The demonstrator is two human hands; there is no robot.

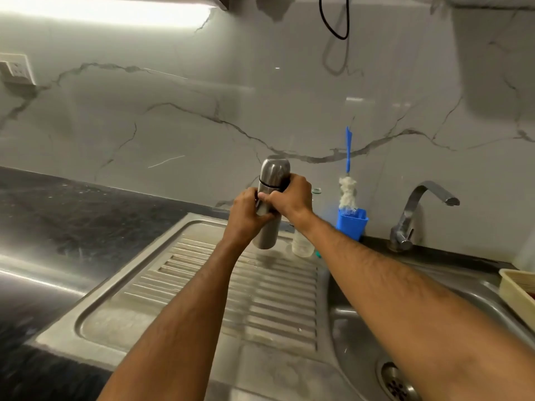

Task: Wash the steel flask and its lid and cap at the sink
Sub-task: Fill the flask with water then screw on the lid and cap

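The sink (341,319) lies below and to the right of the fingers, its basin dry-looking as far as can be seen, the tap (419,209) shut off with no water running — so the washing itself looks not yet begun. The ribbed draining board (202,285) runs directly beneath both hands.

The steel flask (270,204) is held up over the far end of that board, apart from it, and seems fully assembled: the cap (275,170) sits on top, a dark ring marking the seam just above the fingertips. Opening, scrubbing and rinsing all appear still to come. Its long axis stands nearly upright, leaning slightly, cap end up toward the wall and base down.

The left hand (246,218) wraps the body, fingers curled round it. The right hand (289,198) curls round just under the seam — likely readying a twist.

Right of the fingers, a bottle brush (348,183) stands in a blue holder (351,224).
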